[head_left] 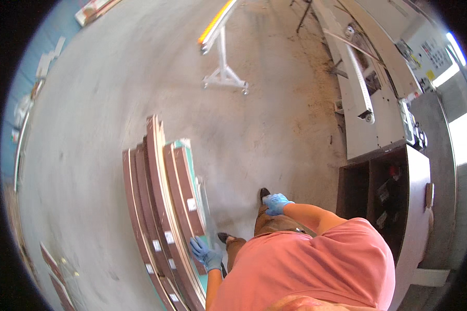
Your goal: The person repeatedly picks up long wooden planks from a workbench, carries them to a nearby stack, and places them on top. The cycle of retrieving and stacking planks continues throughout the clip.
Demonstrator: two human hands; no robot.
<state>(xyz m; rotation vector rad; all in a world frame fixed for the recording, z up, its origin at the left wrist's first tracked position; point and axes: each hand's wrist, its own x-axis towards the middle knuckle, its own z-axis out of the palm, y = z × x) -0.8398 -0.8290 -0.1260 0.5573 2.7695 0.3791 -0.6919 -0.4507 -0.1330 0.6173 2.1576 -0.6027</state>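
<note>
Panels stand on edge in a row on the concrete floor [114, 93], brown boards [161, 207] leaning together just left of my feet; nothing has been pulled out of the stack yet, so the sorting looks barely begun. My left hand [205, 252], blue-gloved, rests on the near end of the rightmost board, fingers curled over its edge in a light hold. My right hand [276, 203] hangs free above my knee, loosely half-closed, holding nothing, well right of the stack.
</note>
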